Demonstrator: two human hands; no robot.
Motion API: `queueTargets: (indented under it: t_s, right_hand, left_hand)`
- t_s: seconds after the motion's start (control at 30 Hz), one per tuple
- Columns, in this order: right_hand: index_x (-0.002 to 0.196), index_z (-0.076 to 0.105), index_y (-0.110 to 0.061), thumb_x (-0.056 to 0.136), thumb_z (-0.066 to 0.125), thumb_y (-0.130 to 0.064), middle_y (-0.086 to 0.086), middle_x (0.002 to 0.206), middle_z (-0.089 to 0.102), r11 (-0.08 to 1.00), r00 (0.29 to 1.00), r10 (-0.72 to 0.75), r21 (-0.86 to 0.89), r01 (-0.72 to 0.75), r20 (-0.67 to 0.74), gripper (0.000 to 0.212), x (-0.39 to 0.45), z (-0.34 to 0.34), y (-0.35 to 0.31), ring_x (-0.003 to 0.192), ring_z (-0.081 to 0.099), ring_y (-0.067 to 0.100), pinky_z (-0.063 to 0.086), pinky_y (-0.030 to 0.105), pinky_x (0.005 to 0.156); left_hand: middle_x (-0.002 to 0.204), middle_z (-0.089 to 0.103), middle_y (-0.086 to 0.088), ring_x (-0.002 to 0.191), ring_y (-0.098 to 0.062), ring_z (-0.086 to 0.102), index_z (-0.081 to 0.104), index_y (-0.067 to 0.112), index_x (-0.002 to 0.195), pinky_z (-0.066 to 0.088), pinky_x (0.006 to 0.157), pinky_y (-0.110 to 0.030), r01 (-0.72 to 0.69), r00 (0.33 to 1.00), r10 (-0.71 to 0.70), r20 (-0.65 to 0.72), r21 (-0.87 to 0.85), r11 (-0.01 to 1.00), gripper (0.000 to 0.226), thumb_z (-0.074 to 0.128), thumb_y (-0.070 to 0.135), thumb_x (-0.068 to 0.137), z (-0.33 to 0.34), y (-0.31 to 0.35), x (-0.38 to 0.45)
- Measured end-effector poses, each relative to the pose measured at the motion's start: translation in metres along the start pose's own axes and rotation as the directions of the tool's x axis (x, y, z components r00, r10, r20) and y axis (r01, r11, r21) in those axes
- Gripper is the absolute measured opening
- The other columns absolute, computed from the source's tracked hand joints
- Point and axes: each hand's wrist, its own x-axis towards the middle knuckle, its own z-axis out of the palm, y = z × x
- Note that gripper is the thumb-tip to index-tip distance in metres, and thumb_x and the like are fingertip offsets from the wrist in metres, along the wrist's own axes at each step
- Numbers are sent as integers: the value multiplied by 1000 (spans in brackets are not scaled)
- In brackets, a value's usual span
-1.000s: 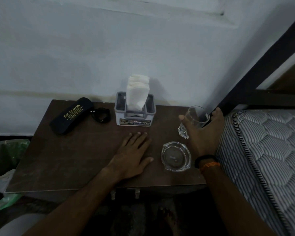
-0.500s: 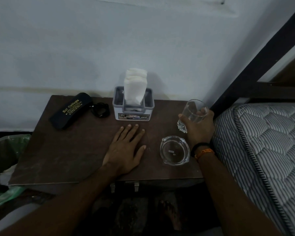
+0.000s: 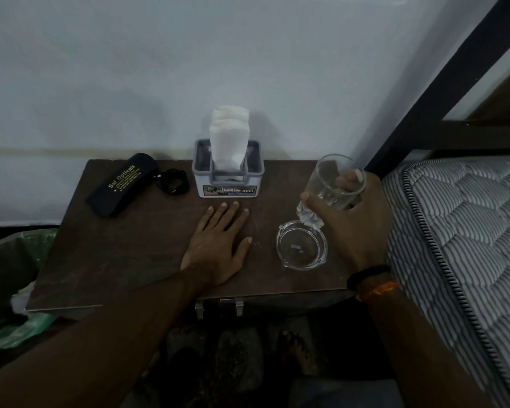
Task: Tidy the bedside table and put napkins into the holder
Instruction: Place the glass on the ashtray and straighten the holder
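Gripping a clear glass (image 3: pixel 331 187) in my right hand (image 3: pixel 355 222), fingers curled round it, tilted above the tabletop (image 3: pixel 124 245) just behind the glass ashtray (image 3: pixel 301 245). Left hand (image 3: pixel 218 245) lies flat, fingers spread, on the tabletop. Napkin holder (image 3: pixel 228 179) sits at the back edge, just beyond my left fingertips, white napkins (image 3: pixel 228 139) standing upright in it. Black spectacle case (image 3: pixel 121 184) far left.

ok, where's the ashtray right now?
Head view: the ashtray sits near the table's front right, between the flat left hand and the right hand holding the glass.
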Motion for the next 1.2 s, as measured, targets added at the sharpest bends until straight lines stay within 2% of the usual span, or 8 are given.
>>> queueTargets:
  t_s: [0.13, 0.3, 0.47, 0.73, 0.83, 0.93, 1.1, 1.2]
  right_hand:
    - [123, 54, -23, 53, 74, -71, -7, 120, 65, 999, 998, 18, -33, -15, 67, 87, -24, -2, 2, 108, 63, 11, 55, 37, 93]
    - [124, 52, -22, 52, 73, -69, -4, 121, 65, 997, 989, 63, -60, -56, 137, 88, -36, 0, 10, 110, 63, 18, 54, 45, 94]
    - [125, 52, -22, 59, 86, -52, -5, 117, 66, 990, 981, 108, -107, -92, 159, 80, -41, 4, 14, 107, 64, 19, 54, 41, 93]
    - [125, 50, -23, 58, 88, -46, -8, 117, 64, 990, 976, 136, -51, -129, 170, 80, -44, 9, 24, 106, 63, 15, 55, 41, 91]
    - [129, 49, -23, 56, 92, -37, -9, 124, 59, 989, 977, 141, 17, -146, 162, 86, -52, 10, 31, 112, 58, 11, 52, 39, 96]
    - [131, 48, -24, 41, 95, -39, -7, 129, 54, 983, 973, 161, 65, -173, 163, 103, -68, 15, 40, 120, 52, 13, 48, 38, 100]
    - [129, 53, -17, 40, 94, -42, -3, 130, 53, 984, 968, 168, -85, -154, 189, 102, -82, 29, 53, 123, 46, 16, 26, 12, 96]
    - [125, 54, -15, 42, 92, -46, -1, 128, 53, 979, 966, 192, -100, -176, 173, 97, -80, 34, 60, 120, 47, 17, 38, 25, 99]
  left_hand:
    - [164, 16, 1, 152, -15, 8, 18, 27, 155, 7, 124, -41, -1, 1000, 1, -10, 12, 1000, 66, 22, 57, 96, 2, -1, 0]
    - [163, 18, 0, 152, -15, 9, 19, 23, 155, 7, 124, -40, 0, 1000, 0, -13, 12, 1000, 67, 22, 57, 96, 3, -1, 1]
    - [163, 18, -1, 152, -15, 9, 19, 21, 155, 6, 124, -40, 0, 1000, 1, -14, 5, 1000, 68, 23, 56, 97, 4, -2, 1]
    - [163, 16, 1, 152, -14, 7, 18, 22, 155, 4, 124, -39, 0, 1000, 0, -15, -1, 1000, 69, 21, 58, 96, 3, -2, 1]
    - [163, 18, 0, 152, -15, 9, 19, 22, 155, 4, 124, -39, 2, 1000, -2, -21, 1, 1000, 69, 23, 57, 96, 4, -1, 1]
    - [163, 18, 0, 152, -15, 9, 19, 22, 155, 5, 124, -39, -1, 1000, 1, -19, 6, 1000, 69, 22, 57, 96, 3, -1, 1]
    - [164, 15, 2, 152, -13, 6, 17, 24, 155, 4, 124, -39, 9, 1000, -9, -16, 3, 1000, 69, 20, 58, 95, 2, 0, 1]
    - [163, 16, 2, 152, -13, 7, 19, 24, 155, 4, 123, -39, 11, 1000, -11, -15, -14, 1000, 69, 21, 58, 95, 3, 0, 0]
